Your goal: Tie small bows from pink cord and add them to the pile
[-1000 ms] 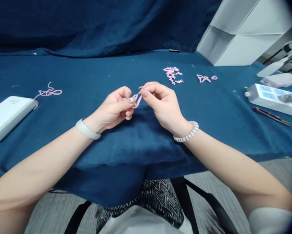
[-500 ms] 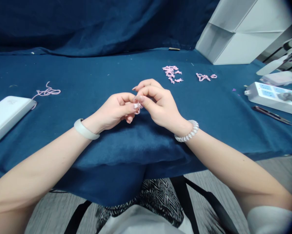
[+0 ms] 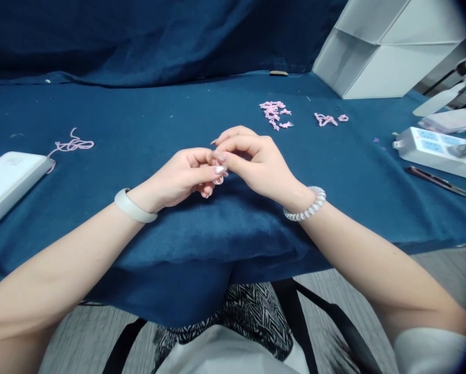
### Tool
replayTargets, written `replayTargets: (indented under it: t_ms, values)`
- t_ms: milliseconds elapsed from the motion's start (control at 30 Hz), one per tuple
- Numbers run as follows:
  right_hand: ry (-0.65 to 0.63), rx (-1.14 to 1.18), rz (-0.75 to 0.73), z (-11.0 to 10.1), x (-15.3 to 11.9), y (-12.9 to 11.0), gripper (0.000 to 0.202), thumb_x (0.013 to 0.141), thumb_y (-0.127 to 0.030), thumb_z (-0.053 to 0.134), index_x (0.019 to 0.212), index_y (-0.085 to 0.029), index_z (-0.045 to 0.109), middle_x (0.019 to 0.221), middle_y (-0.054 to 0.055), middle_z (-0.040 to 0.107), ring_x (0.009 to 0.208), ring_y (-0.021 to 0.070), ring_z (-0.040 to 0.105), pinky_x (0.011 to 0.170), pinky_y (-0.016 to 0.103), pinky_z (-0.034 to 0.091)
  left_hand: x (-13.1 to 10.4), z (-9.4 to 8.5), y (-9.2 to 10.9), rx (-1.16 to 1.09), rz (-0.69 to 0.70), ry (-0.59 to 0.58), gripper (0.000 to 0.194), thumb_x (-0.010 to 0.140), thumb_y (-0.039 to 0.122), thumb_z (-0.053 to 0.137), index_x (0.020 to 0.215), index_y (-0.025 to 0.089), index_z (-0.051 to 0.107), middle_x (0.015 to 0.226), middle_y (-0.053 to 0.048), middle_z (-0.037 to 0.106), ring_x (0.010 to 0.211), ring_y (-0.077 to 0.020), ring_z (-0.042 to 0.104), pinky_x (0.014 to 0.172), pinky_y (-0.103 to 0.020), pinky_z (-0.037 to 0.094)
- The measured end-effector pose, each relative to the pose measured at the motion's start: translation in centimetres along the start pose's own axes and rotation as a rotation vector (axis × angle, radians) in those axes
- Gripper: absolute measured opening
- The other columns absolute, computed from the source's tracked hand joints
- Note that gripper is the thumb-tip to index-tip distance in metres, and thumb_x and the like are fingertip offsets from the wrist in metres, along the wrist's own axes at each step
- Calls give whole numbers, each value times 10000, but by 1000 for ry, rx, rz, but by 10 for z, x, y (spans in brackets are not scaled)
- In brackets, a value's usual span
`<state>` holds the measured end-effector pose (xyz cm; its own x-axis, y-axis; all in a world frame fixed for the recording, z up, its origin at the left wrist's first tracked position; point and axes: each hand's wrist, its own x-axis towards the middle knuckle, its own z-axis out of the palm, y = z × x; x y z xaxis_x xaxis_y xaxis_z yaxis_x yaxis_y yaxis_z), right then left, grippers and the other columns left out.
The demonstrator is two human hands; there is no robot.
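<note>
My left hand (image 3: 190, 175) pinches a small looped piece of pink cord (image 3: 218, 180) between thumb and fingers, above the front of the blue cloth. Meeting it from the right, my right hand (image 3: 248, 157) has thumb and index fingertip pressed together at the same piece. The fingers hide most of the cord; only a pale loop shows below the left thumb. Beyond my hands lie a cluster of knotted pink cord pieces (image 3: 272, 112) and, farther right, a few more pink pieces (image 3: 326, 119).
A white box-shaped device (image 3: 13, 182) rests at the left, with a loose pink cord (image 3: 75, 144) beside it. At the right are a white power strip (image 3: 431, 150), tweezers (image 3: 437, 181) and a clear case (image 3: 453, 120). White storage boxes (image 3: 388, 70) stand at the back right.
My hands stay together on the pink cord, with only a slight shift of the fingers. My right wrist has moved a little outward to the right; the view has shifted slightly.
</note>
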<state>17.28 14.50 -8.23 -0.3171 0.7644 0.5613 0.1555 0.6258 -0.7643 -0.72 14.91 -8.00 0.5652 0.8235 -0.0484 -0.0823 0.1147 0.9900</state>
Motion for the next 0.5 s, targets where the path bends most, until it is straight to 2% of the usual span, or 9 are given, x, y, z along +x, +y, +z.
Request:
replayTargets:
  t_ms: [100, 200, 333, 433, 500]
  values:
    - [60, 75, 72, -2, 2, 3, 257, 892, -434, 625, 860, -181, 654, 905, 19, 647, 880, 134, 614, 823, 290, 507, 0, 2, 2, -55, -6, 29, 311, 662, 265, 846, 723, 147, 565, 619, 22, 601, 438, -55, 521, 413, -155, 450]
    - [46, 108, 151, -6, 3, 5, 390, 877, -547, 598, 787, -168, 597, 802, 9, 608, 765, 109, 577, 736, 258, 488, 0, 1, 3, -82, 13, 39, 317, 678, 247, 830, 752, 167, 533, 607, 40, 600, 425, -55, 514, 403, -153, 432]
    - [-179, 162, 290, -6, 2, 5, 471, 891, -599, 545, 741, -154, 569, 723, 15, 588, 677, 99, 541, 653, 242, 467, 0, 0, 4, -110, 38, 31, 311, 702, 253, 821, 772, 174, 529, 616, 48, 605, 431, -55, 519, 402, -151, 427]
    - [-338, 250, 378, -2, 0, 3, 410, 929, -535, 530, 796, -151, 578, 730, 17, 599, 655, 98, 543, 606, 227, 464, -1, 0, 5, -122, 47, 31, 306, 715, 264, 818, 777, 173, 533, 617, 47, 613, 437, -57, 526, 402, -153, 429]
    - [-357, 317, 404, 0, 0, 1, 348, 963, -452, 510, 799, -150, 567, 704, 4, 580, 619, 89, 526, 585, 218, 458, -2, 1, 6, -120, 50, 35, 318, 710, 272, 824, 775, 171, 530, 614, 45, 617, 440, -60, 533, 400, -152, 427]
